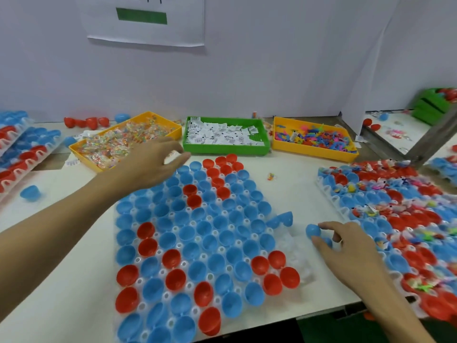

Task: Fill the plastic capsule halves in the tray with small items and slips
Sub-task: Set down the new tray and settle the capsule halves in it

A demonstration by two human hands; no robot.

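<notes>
A clear tray (294, 258) in front of me holds many empty blue and red capsule halves (197, 231). My left hand (153, 162) hovers over its far left corner, fingers apart and empty, beside the yellow bin of wrapped small items (118, 142). My right hand (346, 243) rests at the tray's right edge with its fingers closed on a blue capsule half (312, 231). Another blue half (284, 219) lies tilted just left of it. A green bin (225, 137) holds white paper slips.
A yellow bin of colourful plastic bits (316, 139) stands at the back right. A second tray (395, 219) of filled capsules lies on the right. Stacked trays (22, 149) sit at the left, with loose halves (31, 193) on the table. A white wall rises behind.
</notes>
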